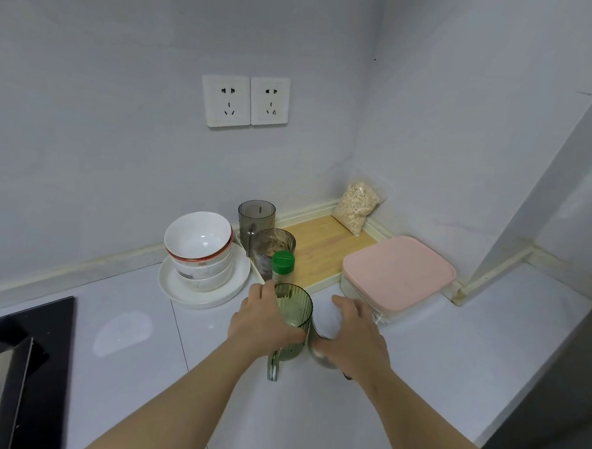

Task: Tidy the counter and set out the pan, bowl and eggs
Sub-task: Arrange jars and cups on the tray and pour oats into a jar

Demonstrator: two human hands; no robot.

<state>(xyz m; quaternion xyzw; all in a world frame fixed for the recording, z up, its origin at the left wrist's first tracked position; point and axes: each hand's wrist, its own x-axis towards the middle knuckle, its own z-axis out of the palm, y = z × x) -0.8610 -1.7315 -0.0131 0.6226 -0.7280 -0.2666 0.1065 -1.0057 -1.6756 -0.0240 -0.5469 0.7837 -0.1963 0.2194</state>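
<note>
The left hand (265, 322) is wrapped round a green cup (295, 310), with its fingers and thumb curled on the side of it. The cup's handle sticks out toward the person, under the left wrist. The right hand (354, 333) is curled over a small cup (325, 323) that is white inside, holding it from the right. The two cups stand right beside each other on the white counter (127, 335), in the middle, close to the person. The bowls (197, 243) are stacked on a white plate (181, 287) behind and to the left of the left hand, near the wall, and no hand touches them. Just behind the green cup stands a little bottle (282, 266) with a green cap, and behind that are two grey cups (256, 219) at the left end of a wooden board (324, 250). A bag (357, 207) of pale flakes leans in the corner. A box with a pink lid (398, 271) sits just behind the right hand. A wide stretch of counter lies between the left hand and the black stove (23, 364) at the far left. On the right the counter's edge runs slanted, with darker floor past it.
</note>
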